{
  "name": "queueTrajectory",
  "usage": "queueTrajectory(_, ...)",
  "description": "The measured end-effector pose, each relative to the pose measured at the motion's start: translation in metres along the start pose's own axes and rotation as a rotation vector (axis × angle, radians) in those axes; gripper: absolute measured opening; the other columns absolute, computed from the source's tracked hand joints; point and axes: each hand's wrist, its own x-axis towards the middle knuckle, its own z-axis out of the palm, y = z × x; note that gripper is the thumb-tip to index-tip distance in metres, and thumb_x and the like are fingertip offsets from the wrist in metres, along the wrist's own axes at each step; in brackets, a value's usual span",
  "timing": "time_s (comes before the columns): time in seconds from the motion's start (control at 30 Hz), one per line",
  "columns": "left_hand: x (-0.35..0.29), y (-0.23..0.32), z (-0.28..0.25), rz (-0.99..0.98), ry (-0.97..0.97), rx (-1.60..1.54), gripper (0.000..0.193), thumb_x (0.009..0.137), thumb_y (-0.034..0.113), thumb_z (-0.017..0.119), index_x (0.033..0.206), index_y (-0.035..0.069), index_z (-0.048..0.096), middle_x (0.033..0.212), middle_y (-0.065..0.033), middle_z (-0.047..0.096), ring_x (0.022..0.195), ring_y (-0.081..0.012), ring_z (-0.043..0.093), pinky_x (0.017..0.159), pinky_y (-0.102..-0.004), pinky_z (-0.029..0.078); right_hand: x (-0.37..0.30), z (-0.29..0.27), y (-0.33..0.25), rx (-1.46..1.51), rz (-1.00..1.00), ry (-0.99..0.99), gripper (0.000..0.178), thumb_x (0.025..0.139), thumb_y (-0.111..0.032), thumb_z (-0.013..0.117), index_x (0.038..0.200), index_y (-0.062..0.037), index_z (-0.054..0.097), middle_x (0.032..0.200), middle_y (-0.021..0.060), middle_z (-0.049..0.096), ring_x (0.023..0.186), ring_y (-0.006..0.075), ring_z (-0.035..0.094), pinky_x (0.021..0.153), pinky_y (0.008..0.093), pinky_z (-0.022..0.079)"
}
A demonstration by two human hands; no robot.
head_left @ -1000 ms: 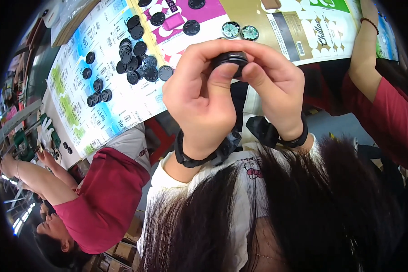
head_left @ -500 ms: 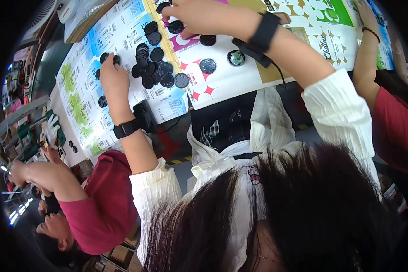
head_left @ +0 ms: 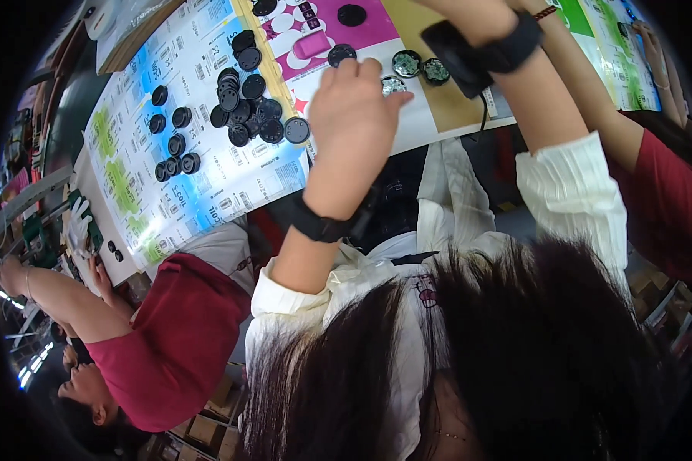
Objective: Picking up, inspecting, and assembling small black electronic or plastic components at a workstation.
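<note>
My left hand (head_left: 352, 115) is over the front edge of the printed sheets. Its fingers are bent and its thumb stands apart. The fingertips come close to a round black disc (head_left: 342, 56); contact cannot be made out. By the thumb lies a round disc with a shiny, patterned face (head_left: 394, 85), partly covered by the hand. Two similar discs with greenish faces (head_left: 406, 64) sit farther right. At the top edge my right hand (head_left: 473, 14) is mostly cut off, its fingers out of view. A black band with a boxy device (head_left: 457, 58) is on that wrist.
A heap of black discs (head_left: 242, 107) lies left of a yellowish strip (head_left: 273, 69), with several more discs (head_left: 175, 144) scattered farther left. A pink block (head_left: 311, 44) rests on the magenta sheet. People in red sit left (head_left: 169, 338) and right (head_left: 653, 207).
My left hand has left the scattered discs and swung right across the strip. My right hand has moved right and up, away from the pink block. More greenish discs now show at the right.
</note>
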Motion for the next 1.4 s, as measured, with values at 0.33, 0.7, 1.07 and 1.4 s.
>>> queueTrajectory(0.33,-0.002,0.008,-0.005,-0.122,-0.010,-0.572,0.016,0.075,0.002,0.052,0.091,0.002,0.053,0.075,-0.0107,0.051,0.064,-0.0227,0.054,0.056,-0.0284,0.044,-0.107,-0.041,-0.022,0.739,0.370,0.155,0.026,0.075,-0.003,0.057,0.101,-0.0015,0.056,0.074,0.0052,0.050,0.063,0.0099,0.049,0.058,0.0186,0.040)
queueTrajectory(0.7,-0.001,0.040,-0.054,-0.208,-0.153,-1.360,0.022,0.082,0.004,0.045,0.102,-0.007,0.047,0.084,-0.0106,0.054,0.060,-0.0123,0.054,0.051,-0.0207,0.043,-0.141,-0.033,-0.009,0.568,0.008,0.188,0.021,0.076,0.006,0.052,0.096,0.0043,0.056,0.084,0.0091,0.056,0.066,0.0108,0.052,0.057,0.0194,0.043)
queueTrajectory(1.07,-0.009,0.042,-0.059,-0.206,-0.116,-1.374,0.027,0.085,0.010,0.043,0.105,-0.007,0.045,0.081,-0.0142,0.056,0.058,-0.0160,0.054,0.050,-0.0231,0.044,-0.142,-0.042,-0.030,0.040,-0.112,0.184,0.032,0.068,0.003,0.060,0.099,0.0017,0.057,0.085,0.0098,0.053,0.071,0.0126,0.052,0.061,0.0191,0.043)
queueTrajectory(1.4,-0.012,0.030,-0.061,-0.236,-0.213,-1.524,0.046,0.084,0.029,0.046,0.116,-0.002,0.038,0.106,-0.0129,0.050,0.093,-0.0190,0.052,0.075,-0.0285,0.044,-0.143,-0.053,-0.053,0.295,0.205,0.197,0.041,0.057,-0.011,0.071,0.096,-0.0038,0.061,0.083,0.0050,0.044,0.071,0.0135,0.049,0.062,0.0212,0.041)
